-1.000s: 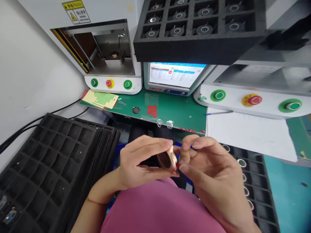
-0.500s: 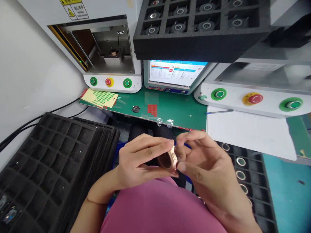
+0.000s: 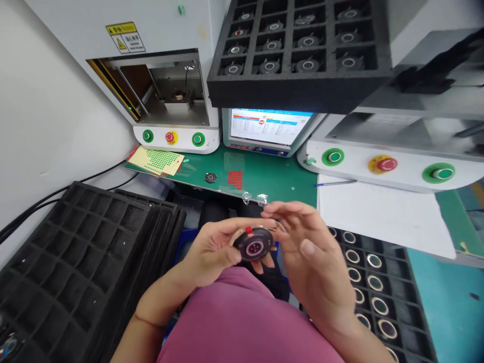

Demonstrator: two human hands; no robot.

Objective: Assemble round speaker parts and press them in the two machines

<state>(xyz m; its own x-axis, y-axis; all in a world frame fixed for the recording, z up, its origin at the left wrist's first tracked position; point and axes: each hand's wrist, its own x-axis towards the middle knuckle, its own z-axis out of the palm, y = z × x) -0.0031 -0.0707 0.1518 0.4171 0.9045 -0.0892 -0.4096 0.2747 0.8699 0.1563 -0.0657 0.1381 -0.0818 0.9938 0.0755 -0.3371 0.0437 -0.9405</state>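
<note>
In front of my body, my left hand [image 3: 212, 256] grips a round smartwatch case [image 3: 245, 252] with its thumb and fingers. The black back with its ringed sensor faces up, a rose-gold rim shows at the edge, and a small red sticker [image 3: 248, 231] lies across the upper part. Just to the right, my right hand [image 3: 317, 259] is open with its fingers apart. Its fingertips are close to the right edge of the watch, and whether they touch it I cannot tell. Another black watch back [image 3: 210, 177] lies on the green bench.
A foam tray of watch parts [image 3: 280, 93] sits above the monitor [image 3: 264, 128]. Press machines with buttons stand left [image 3: 176, 138] and right [image 3: 385, 164]. Red stickers [image 3: 235, 179], a green-dot sheet [image 3: 159, 160] and papers [image 3: 378, 212] lie on the bench. Foam trays flank me, left [image 3: 75, 262] and right [image 3: 403, 297].
The watch has turned from its side so that its back faces up, with the red sticker showing. My right hand has drawn off slightly and its fingers have spread. The camera view has tilted upward.
</note>
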